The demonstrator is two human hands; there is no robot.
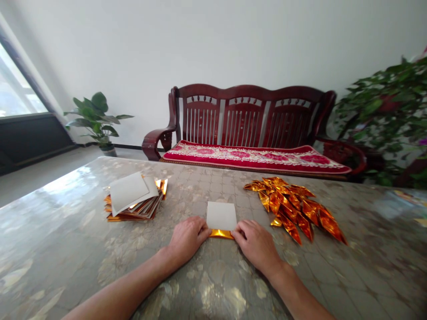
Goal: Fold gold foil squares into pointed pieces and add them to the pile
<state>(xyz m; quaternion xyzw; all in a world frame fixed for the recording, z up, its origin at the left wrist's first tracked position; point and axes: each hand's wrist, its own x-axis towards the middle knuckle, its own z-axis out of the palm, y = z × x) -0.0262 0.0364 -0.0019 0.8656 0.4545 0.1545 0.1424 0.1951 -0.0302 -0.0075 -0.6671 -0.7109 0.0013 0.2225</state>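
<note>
A person's left hand [188, 240] and right hand [256, 245] close from either side on a square of gold-foil paper [221, 221], fingers curled and thumbs tucked in, gripping the ends of its folded lower edge. The sheet lies white side up between the hands, toward the near edge of the worktop and about midway along it, with a narrow band of shiny gold foil turned up along the bottom. The glossy, mottled worktop [63, 240] reflects light from a window [18, 84]. Left of the hands sits a loose stack of foil sheets [135, 200], white backs and gold edges fanned slightly, well back from the near edge. To the right lies a heap of folded gold foil pieces [292, 209], pointed and diamond-like, just beside the right hand's fingers. Beyond the far edge stands a carved dark-wood bench [243, 120] with a red floral cushion [253, 158], between a potted plant [96, 119] on the left and a leafy plant [383, 115] on the right.
</note>
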